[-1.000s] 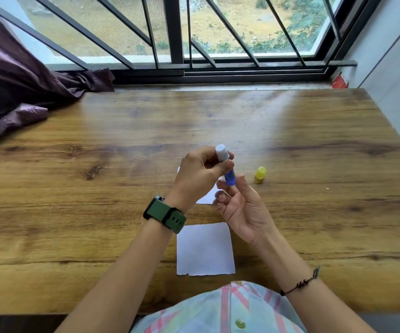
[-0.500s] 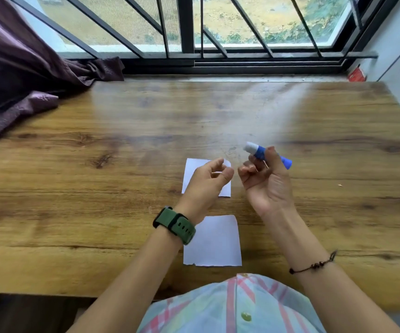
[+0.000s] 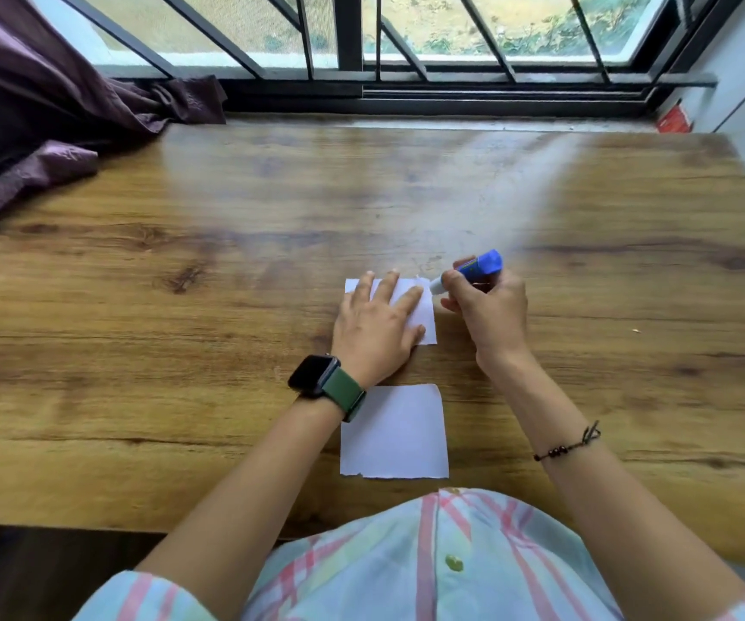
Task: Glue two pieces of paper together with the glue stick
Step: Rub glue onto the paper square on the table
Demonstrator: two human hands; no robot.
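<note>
Left hand flat on far paper, right hand gripping glue stick; second paper nearer.

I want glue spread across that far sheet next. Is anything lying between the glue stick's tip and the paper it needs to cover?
Yes. The left hand lies flat on the far paper, covering most of it. The glue stick, held by the right hand, has its tip at the paper's bare far right corner; only that right strip is exposed.

Bright daylight from the window glares across the table; edges perhaps slightly warped.
</note>
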